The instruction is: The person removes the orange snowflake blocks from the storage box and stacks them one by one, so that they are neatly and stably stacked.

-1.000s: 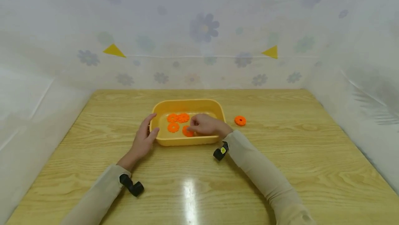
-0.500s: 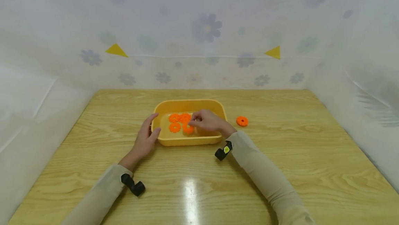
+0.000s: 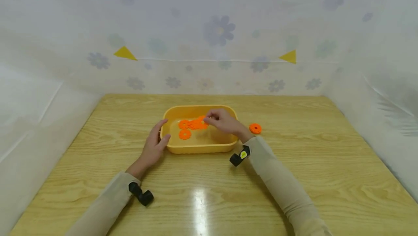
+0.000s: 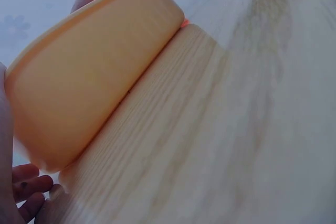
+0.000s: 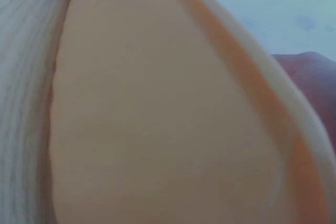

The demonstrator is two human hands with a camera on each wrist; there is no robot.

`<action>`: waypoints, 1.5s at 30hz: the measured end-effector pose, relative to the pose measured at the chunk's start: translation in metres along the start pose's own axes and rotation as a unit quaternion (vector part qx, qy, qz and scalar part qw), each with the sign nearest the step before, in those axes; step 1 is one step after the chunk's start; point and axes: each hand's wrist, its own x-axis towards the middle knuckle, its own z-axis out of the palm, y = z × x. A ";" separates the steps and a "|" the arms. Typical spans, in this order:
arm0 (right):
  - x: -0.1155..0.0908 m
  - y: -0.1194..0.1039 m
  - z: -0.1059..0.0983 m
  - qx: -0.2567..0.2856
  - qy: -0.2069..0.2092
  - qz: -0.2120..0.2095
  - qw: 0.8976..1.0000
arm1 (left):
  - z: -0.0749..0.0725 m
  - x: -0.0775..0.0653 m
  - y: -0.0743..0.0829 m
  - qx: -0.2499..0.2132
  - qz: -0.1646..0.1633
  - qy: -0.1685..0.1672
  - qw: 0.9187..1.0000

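Note:
A shallow yellow plastic basin (image 3: 199,149) stands on the table with several orange notched discs (image 3: 184,134) lying in it. My left hand (image 3: 153,148) holds the basin's left end, with the thumb at the near corner and the fingers along the outer side. Loosely bent fingers (image 4: 32,186) show beside its corner in the left wrist view. Over the inside of the basin, my right hand (image 3: 225,121) pinches an orange notched disc (image 3: 203,122) between thumb and finger. The basin's wall (image 5: 157,103) hides that pinch from the right wrist camera.
One more orange disc (image 3: 255,128) lies on the wooden table (image 3: 294,149) to the right of the basin. White flowered sheeting (image 3: 209,72) stands behind the table and along both sides. Two yellow triangles (image 3: 125,53) mark the back sheet.
My right hand has lifted a disc from the basin's near side and carried it back towards the discs at the far side. The left hand keeps its place on the basin.

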 end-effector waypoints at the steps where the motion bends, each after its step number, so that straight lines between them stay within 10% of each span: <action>1: -0.001 0.000 -0.002 0.002 0.004 0.002 1.000 | 0.000 0.000 0.000 -0.001 -0.001 0.000 1.000; 45: -0.061 0.035 -0.067 0.036 0.076 0.069 0.994 | 0.001 0.000 -0.002 0.004 0.011 0.008 1.000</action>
